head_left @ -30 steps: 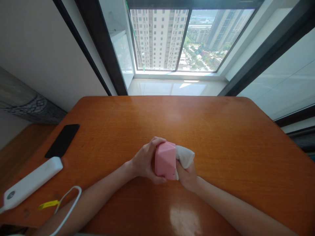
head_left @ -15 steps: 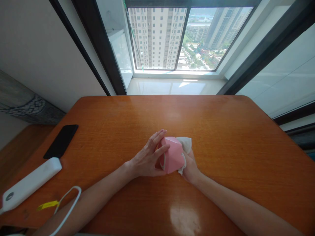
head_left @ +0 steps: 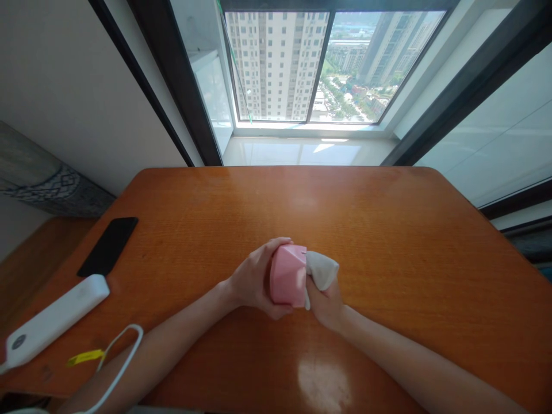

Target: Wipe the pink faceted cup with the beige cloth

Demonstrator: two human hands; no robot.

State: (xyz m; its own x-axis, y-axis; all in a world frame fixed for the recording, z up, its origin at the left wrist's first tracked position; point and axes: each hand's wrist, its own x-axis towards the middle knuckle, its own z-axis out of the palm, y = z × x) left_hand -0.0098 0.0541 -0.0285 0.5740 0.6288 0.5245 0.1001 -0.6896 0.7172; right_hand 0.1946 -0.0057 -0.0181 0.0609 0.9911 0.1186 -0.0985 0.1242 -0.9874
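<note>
Over the middle of the table, my left hand (head_left: 255, 277) wraps round a small pink faceted container (head_left: 288, 276), thumb below and fingers over the top. The container lies on its side, one end facing right. At that right end my right hand (head_left: 328, 302) grips a white cloth (head_left: 322, 269), which bunches up above the thumb and hangs a little below the container's edge. Some of the right fingers are hidden behind the cloth and the container, so I cannot tell how far they reach inside.
To the left lie a black phone (head_left: 107, 246) and a white power strip (head_left: 58, 319). Its white cable (head_left: 134, 348), bearing a yellow tag (head_left: 86, 357), loops by my left forearm. Beyond the brown wooden table (head_left: 388, 230) is a window (head_left: 319, 69).
My left hand has closed more fully round the pink container, which has turned and shifted slightly left. The cloth and right hand now sit at its right end, with more cloth showing.
</note>
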